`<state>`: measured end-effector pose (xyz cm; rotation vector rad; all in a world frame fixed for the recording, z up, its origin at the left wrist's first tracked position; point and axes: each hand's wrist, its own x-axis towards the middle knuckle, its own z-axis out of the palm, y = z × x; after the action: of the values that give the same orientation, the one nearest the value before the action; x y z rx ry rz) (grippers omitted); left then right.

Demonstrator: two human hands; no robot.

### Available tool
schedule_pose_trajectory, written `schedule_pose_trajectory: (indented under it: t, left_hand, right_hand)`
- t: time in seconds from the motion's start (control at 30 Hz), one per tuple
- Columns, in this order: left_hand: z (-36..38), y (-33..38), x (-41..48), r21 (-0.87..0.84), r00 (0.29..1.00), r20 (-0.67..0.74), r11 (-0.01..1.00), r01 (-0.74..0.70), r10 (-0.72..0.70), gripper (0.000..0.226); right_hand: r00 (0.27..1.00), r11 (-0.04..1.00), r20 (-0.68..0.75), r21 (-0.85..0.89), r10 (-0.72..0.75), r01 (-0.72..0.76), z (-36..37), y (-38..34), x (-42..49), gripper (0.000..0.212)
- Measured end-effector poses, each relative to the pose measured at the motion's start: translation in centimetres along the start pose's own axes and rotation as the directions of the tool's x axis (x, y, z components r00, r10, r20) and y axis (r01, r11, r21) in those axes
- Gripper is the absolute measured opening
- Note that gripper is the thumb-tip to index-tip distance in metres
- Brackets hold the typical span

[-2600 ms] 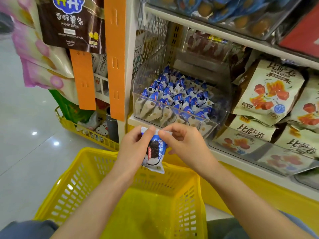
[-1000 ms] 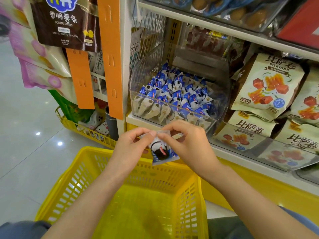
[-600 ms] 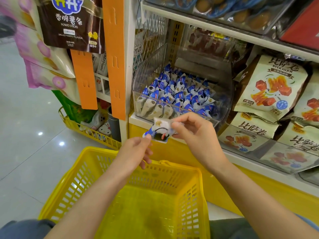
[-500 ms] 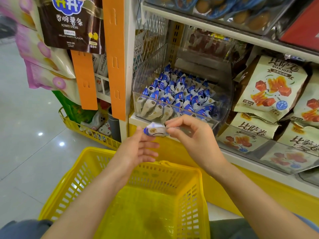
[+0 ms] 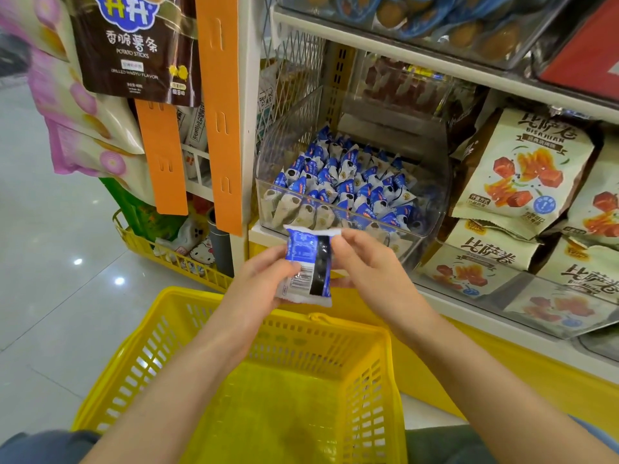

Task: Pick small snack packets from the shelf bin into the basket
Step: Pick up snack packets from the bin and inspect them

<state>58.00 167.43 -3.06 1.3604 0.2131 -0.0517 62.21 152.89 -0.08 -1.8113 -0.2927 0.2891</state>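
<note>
Gripping packet [image 5: 306,262] by lower left edge with left hand [image 5: 258,283], pinching top right corner with right hand [image 5: 371,266], basket [image 5: 335,321] below both hands, bin [image 5: 432,182] just beyond.

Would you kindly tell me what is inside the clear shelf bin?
The clear shelf bin holds a heap of small blue-and-white snack packets. Its floor and any lower layers are buried beneath them, and the right hand covers part of its front wall.

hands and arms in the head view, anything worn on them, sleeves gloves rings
The left hand and the right hand are bare: no gloves, rings or watch show. Both forearms are uncovered as far as the frame's edge; no sleeve is in view.
</note>
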Motion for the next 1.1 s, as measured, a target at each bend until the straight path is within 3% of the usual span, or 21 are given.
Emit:
schedule_pose_trajectory:
  t: [0.07, 0.13, 0.2, 0.27, 0.57, 0.67, 0.87, 0.93, 1.03, 1.1]
  left_hand:
    - [0.2, -0.3, 0.1, 0.057, 0.999, 0.019, 0.998, -0.039, 0.038, 0.024]
    - [0.3, -0.7, 0.1, 0.256, 0.981, -0.051, 0.952, -0.170, 0.188, 0.022]
    - [0.4, -1.0, 0.0, 0.517, 0.919, -0.069, 0.801, -0.301, 0.389, 0.026]
    - [0.4, -1.3, -0.1, 0.634, 0.884, -0.014, 0.688, -0.354, 0.468, 0.023]
    - [0.3, -1.8, -0.2, 0.655, 0.911, -0.006, 0.690, -0.308, 0.413, 0.027]
    - [0.3, -1.8, -0.4, 0.666, 0.920, 0.019, 0.682, -0.303, 0.391, 0.023]
    - [1.0, -1.5, -0.6, 0.533, 0.941, -0.009, 0.798, -0.282, 0.338, 0.013]
    - [0.8, -1.4, -0.6, 0.575, 0.930, -0.011, 0.763, -0.295, 0.368, 0.016]
    - [0.7, -1.7, -0.6, 0.721, 0.891, -0.022, 0.625, -0.301, 0.454, 0.023]
    - [0.7, -1.7, -0.6, 0.734, 0.879, -0.053, 0.615, -0.288, 0.474, 0.024]
  right_hand:
    - [0.994, 0.992, 0.056, 0.081, 0.090, -0.094, -0.2, 0.0, 0.1, 0.022]
    - [0.996, 0.990, 0.034, 0.110, 0.086, -0.089, -0.1, 0.1, 0.0, 0.018]
    - [0.998, 0.992, -0.027, 0.113, 0.060, -0.056, 0.1, 0.4, 0.1, 0.011]
    - [0.997, 0.997, -0.068, 0.071, 0.041, -0.036, 0.4, 0.7, 0.1, 0.009]
    - [0.994, 0.996, -0.082, -0.050, -0.075, 0.071, 1.2, 1.0, -0.3, 0.007]
    - [0.993, 0.983, -0.050, -0.154, -0.105, 0.096, 1.0, 1.1, -0.3, 0.020]
    - [0.998, 0.998, 0.014, 0.018, -0.053, 0.053, 0.8, 1.1, -0.3, 0.018]
    - [0.997, 0.997, 0.006, 0.004, -0.083, 0.083, 0.9, 1.1, -0.3, 0.016]
    - [0.991, 0.988, -0.019, -0.076, -0.133, 0.131, 1.3, 1.3, -0.5, 0.019]
    - [0.985, 0.979, -0.035, -0.123, -0.167, 0.162, 1.6, 1.4, -0.6, 0.017]
